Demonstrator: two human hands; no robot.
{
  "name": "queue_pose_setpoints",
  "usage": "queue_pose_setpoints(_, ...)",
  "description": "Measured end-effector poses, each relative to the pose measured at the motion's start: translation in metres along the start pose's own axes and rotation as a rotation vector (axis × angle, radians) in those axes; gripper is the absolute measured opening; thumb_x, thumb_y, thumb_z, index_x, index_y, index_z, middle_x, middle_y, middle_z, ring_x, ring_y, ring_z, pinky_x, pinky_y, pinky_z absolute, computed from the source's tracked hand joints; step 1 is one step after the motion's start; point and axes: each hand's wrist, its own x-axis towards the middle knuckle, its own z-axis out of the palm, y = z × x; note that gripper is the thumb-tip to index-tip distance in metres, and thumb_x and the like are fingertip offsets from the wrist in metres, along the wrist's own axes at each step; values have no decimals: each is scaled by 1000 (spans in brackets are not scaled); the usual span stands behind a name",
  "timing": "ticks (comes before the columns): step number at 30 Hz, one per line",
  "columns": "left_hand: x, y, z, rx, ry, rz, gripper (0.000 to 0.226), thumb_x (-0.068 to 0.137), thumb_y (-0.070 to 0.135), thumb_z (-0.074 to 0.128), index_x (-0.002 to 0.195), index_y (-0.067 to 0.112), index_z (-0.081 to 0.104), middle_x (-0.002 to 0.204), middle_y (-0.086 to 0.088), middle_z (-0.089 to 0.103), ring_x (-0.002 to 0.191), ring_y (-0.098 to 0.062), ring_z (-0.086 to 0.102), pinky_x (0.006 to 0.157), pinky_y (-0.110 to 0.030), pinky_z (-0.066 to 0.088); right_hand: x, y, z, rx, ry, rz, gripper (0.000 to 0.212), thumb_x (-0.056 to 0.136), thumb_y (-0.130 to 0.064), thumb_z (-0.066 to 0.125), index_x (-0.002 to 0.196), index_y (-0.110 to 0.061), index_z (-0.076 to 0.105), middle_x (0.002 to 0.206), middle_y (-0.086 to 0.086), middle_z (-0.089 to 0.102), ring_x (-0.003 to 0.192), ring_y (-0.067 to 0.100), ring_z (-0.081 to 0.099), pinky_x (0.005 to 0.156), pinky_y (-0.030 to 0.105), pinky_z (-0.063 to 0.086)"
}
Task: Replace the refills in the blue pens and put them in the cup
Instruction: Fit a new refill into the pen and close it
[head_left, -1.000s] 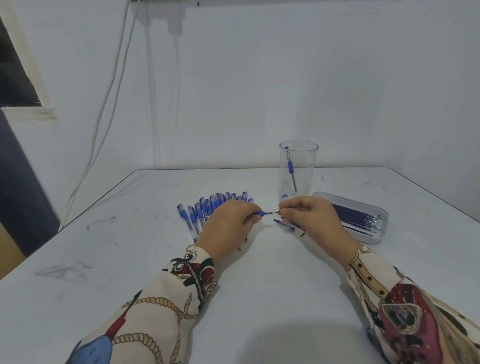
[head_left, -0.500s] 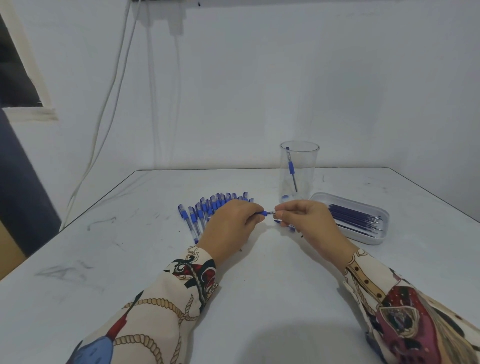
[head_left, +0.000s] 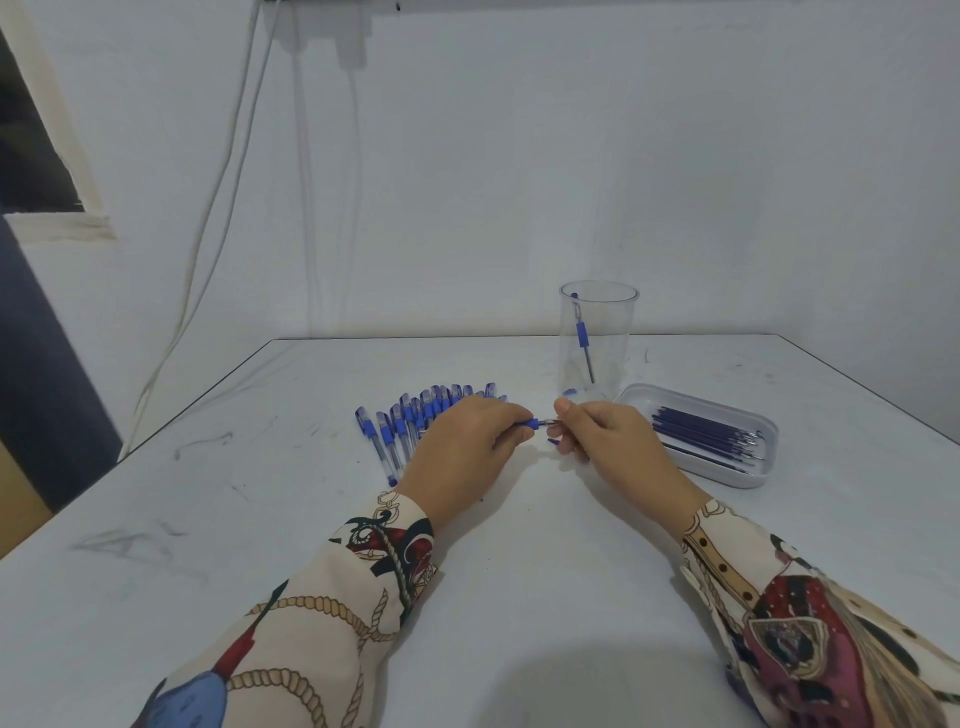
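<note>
Blue-capped pens (head_left: 415, 421) lie fanned in a row on your white table (head_left: 249, 519), left of centre; the right part of the fan is hidden behind your left hand (head_left: 462, 452), so you cannot count them. That hand is curled around one blue pen (head_left: 535, 423), and only its blue grip and a short clear stretch show past your fingertips; the barrel is swallowed by the palm. Just beside it, your right hand (head_left: 602, 441) pinches the pen's tip end between thumb and forefinger, the two hands almost touching above the table. What exactly sits in that pinch is too small to make out. A small dark blue piece (head_left: 554, 441) peeks out under your right fingers; whether it is held or lying on the table cannot be told.

Behind your right hand stands the clear cup (head_left: 597, 338), upright, with one pen (head_left: 583, 338) leaning inside it. The cup's base is partly covered by your knuckles. Further right, a shallow white tray (head_left: 748, 480) holds a bundle of dark refills (head_left: 706, 439), just beside the cup. Your patterned sleeves (head_left: 363, 597) run off the bottom edge.
</note>
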Motion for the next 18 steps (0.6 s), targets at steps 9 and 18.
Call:
queue_pose_setpoints(9, 0, -2, 1, 2, -4, 8, 19, 92, 24, 56, 103, 15, 68, 89, 1, 69, 85, -17, 59, 77, -37, 49, 0, 2, 1, -56, -44, -30, 22, 94, -33, 53, 81, -22, 66, 75, -2, 65, 70, 10, 56, 70, 26, 45)
queue_pose_setpoints(18, -1, 0, 0, 4, -2, 18, 19, 92, 24, 56, 103, 15, 68, 89, 0, 69, 85, -17, 58, 77, -36, 50, 0, 4, -1, -45, -82, -52, 16, 93, -33, 54, 83, -25, 64, 72, -1, 65, 68, 10, 56, 72, 30, 46)
